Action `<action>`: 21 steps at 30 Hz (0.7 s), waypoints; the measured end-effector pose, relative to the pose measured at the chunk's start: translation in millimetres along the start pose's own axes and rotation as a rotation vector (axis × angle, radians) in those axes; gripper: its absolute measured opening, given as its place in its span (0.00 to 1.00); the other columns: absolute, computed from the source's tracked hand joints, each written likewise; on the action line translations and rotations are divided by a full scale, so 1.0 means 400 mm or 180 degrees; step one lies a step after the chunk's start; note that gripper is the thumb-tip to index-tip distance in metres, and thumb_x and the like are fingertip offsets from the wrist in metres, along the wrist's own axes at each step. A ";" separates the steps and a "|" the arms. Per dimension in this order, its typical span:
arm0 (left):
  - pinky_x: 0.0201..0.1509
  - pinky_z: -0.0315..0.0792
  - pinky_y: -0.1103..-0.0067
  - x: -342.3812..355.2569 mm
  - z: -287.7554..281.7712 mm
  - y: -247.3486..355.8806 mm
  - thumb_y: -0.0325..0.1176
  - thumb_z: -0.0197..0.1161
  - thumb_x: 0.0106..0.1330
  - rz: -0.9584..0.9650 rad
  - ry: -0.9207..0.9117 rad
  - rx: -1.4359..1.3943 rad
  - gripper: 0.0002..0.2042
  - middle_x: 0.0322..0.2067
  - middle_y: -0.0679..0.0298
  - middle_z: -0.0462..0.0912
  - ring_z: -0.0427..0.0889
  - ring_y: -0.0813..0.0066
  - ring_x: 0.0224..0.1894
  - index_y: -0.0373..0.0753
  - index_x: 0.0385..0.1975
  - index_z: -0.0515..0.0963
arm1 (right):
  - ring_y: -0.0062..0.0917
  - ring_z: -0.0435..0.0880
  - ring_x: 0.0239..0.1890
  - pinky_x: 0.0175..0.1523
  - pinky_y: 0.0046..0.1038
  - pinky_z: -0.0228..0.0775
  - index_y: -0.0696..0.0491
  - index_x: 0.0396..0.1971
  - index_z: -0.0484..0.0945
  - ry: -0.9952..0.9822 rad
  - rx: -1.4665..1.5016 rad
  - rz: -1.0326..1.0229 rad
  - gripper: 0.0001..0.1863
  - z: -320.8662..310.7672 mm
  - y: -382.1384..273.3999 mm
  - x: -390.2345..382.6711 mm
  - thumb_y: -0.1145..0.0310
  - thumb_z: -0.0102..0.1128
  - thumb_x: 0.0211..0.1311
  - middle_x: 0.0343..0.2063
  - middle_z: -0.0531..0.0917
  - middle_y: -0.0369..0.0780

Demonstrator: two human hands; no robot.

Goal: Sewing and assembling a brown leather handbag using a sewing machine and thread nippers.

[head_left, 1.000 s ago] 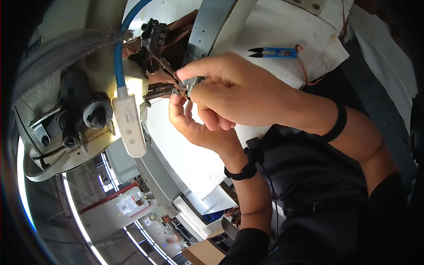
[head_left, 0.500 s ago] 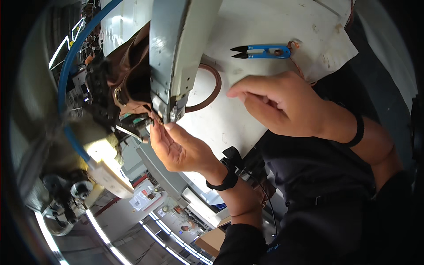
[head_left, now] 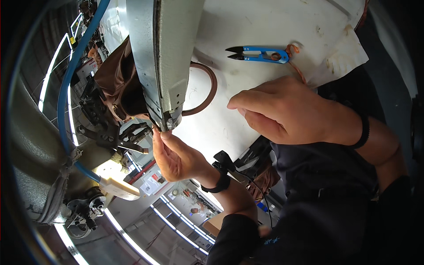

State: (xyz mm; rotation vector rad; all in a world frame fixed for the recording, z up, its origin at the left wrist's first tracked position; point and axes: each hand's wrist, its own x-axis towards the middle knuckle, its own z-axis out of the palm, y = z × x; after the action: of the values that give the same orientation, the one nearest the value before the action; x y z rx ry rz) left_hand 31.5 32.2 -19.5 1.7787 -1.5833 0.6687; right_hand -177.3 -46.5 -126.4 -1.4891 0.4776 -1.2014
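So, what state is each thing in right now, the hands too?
Left hand: thumb and forefinger tips close together at the machine arm's end; any held item too small to tell
Right hand: raised, fingers curled, apart from the machine arm
Blue snips: blades apart, lying on the white work surface
Lamp: lit
Ceiling lights: lit
Brown bag: partly hidden behind the machine arm
Brown strap: curved

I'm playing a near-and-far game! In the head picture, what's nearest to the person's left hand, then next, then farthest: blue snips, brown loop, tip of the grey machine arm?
From the left hand:
1. Tip of the grey machine arm: just above it.
2. Brown loop: up and right.
3. Blue snips: farther up and right.
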 end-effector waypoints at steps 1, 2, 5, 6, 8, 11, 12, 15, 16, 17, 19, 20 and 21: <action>0.47 0.87 0.78 0.003 -0.001 0.001 0.19 0.64 0.75 0.0025 -0.0029 -0.0007 0.09 0.45 0.44 0.90 0.91 0.66 0.42 0.21 0.50 0.82 | 0.42 0.85 0.22 0.29 0.40 0.74 0.59 0.30 0.78 -0.0002 0.0007 0.0004 0.06 -0.003 0.000 0.000 0.74 0.63 0.66 0.17 0.82 0.45; 0.47 0.87 0.78 0.005 0.002 0.003 0.19 0.64 0.75 0.0052 -0.0057 -0.0019 0.09 0.44 0.44 0.90 0.91 0.67 0.41 0.21 0.49 0.82 | 0.42 0.85 0.22 0.29 0.40 0.74 0.59 0.31 0.78 -0.0038 -0.0029 0.0016 0.06 -0.006 0.000 0.002 0.74 0.63 0.65 0.18 0.82 0.45; 0.46 0.89 0.77 0.015 0.009 0.022 0.21 0.64 0.76 -0.0360 -0.0006 -0.0141 0.09 0.43 0.45 0.90 0.91 0.67 0.39 0.21 0.49 0.82 | 0.42 0.85 0.22 0.29 0.40 0.74 0.59 0.30 0.78 -0.0042 -0.0083 0.0008 0.05 -0.004 0.004 0.008 0.74 0.63 0.65 0.18 0.82 0.45; 0.46 0.89 0.77 0.018 0.008 0.026 0.21 0.64 0.76 -0.0366 -0.0013 -0.0129 0.09 0.43 0.45 0.90 0.91 0.67 0.39 0.21 0.49 0.82 | 0.42 0.85 0.22 0.29 0.40 0.74 0.59 0.30 0.78 -0.0009 -0.0101 -0.0013 0.05 0.000 0.005 0.008 0.74 0.63 0.65 0.18 0.82 0.46; 0.45 0.90 0.77 0.022 0.009 0.031 0.24 0.64 0.77 -0.0626 -0.0073 -0.0253 0.10 0.41 0.46 0.90 0.91 0.68 0.38 0.21 0.48 0.82 | 0.42 0.85 0.22 0.29 0.40 0.74 0.59 0.30 0.79 -0.0038 -0.0150 -0.0005 0.05 0.004 0.008 0.009 0.74 0.63 0.65 0.18 0.82 0.46; 0.45 0.90 0.76 0.028 0.011 0.032 0.25 0.64 0.77 -0.0711 -0.0071 -0.0228 0.10 0.40 0.47 0.90 0.91 0.68 0.37 0.21 0.47 0.82 | 0.43 0.85 0.22 0.29 0.41 0.74 0.59 0.30 0.79 -0.0023 -0.0220 -0.0037 0.05 0.010 0.014 0.009 0.74 0.63 0.65 0.18 0.83 0.45; 0.45 0.90 0.76 0.029 0.012 0.033 0.25 0.64 0.77 -0.0719 -0.0067 -0.0223 0.10 0.40 0.47 0.90 0.91 0.68 0.37 0.21 0.47 0.82 | 0.43 0.85 0.22 0.29 0.41 0.74 0.59 0.30 0.79 0.0023 -0.0237 -0.0072 0.05 0.011 0.017 0.007 0.74 0.63 0.65 0.18 0.83 0.45; 0.44 0.90 0.77 0.028 0.013 0.035 0.26 0.65 0.77 -0.0637 -0.0131 -0.0153 0.10 0.39 0.47 0.90 0.91 0.69 0.36 0.22 0.45 0.83 | 0.43 0.85 0.22 0.29 0.41 0.74 0.59 0.30 0.80 0.0033 -0.0264 -0.0090 0.05 0.010 0.025 0.001 0.74 0.63 0.65 0.18 0.83 0.45; 0.44 0.90 0.77 0.027 0.014 0.035 0.27 0.65 0.77 -0.0614 -0.0123 -0.0155 0.10 0.38 0.48 0.90 0.91 0.70 0.35 0.22 0.44 0.84 | 0.43 0.85 0.22 0.29 0.41 0.74 0.59 0.30 0.80 0.0028 -0.0252 -0.0088 0.05 0.014 0.027 -0.003 0.74 0.63 0.65 0.18 0.83 0.45; 0.44 0.90 0.77 0.028 0.017 0.036 0.27 0.66 0.77 -0.0590 -0.0112 -0.0171 0.10 0.37 0.49 0.90 0.91 0.70 0.35 0.22 0.43 0.84 | 0.43 0.85 0.22 0.29 0.41 0.74 0.59 0.30 0.80 0.0041 -0.0230 -0.0086 0.05 0.015 0.030 -0.003 0.74 0.63 0.65 0.18 0.83 0.45; 0.43 0.89 0.78 0.029 0.016 0.034 0.28 0.67 0.76 -0.0608 -0.0103 -0.0164 0.10 0.35 0.50 0.91 0.91 0.71 0.34 0.23 0.43 0.85 | 0.43 0.85 0.22 0.29 0.41 0.74 0.59 0.31 0.80 0.0054 -0.0213 -0.0083 0.05 0.015 0.032 -0.004 0.73 0.63 0.65 0.18 0.83 0.45; 0.41 0.88 0.79 0.031 0.012 0.034 0.28 0.67 0.76 -0.0617 -0.0092 -0.0145 0.10 0.34 0.51 0.91 0.91 0.72 0.33 0.23 0.42 0.85 | 0.42 0.85 0.22 0.29 0.41 0.74 0.59 0.31 0.80 0.0009 -0.0238 -0.0082 0.05 0.014 0.028 -0.003 0.73 0.63 0.65 0.18 0.83 0.45; 0.41 0.88 0.79 0.033 0.008 0.037 0.28 0.67 0.76 -0.0612 -0.0091 -0.0136 0.10 0.34 0.51 0.91 0.91 0.72 0.33 0.23 0.42 0.85 | 0.42 0.85 0.22 0.29 0.41 0.74 0.59 0.31 0.80 -0.0037 -0.0261 -0.0081 0.05 0.015 0.024 -0.002 0.73 0.63 0.65 0.18 0.83 0.45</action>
State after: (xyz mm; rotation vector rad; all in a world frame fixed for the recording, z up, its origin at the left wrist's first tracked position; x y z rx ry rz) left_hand 18.6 20.3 -9.6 1.8868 -1.4117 0.5168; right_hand -169.4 -45.8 -134.6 -1.5755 0.5066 -1.2047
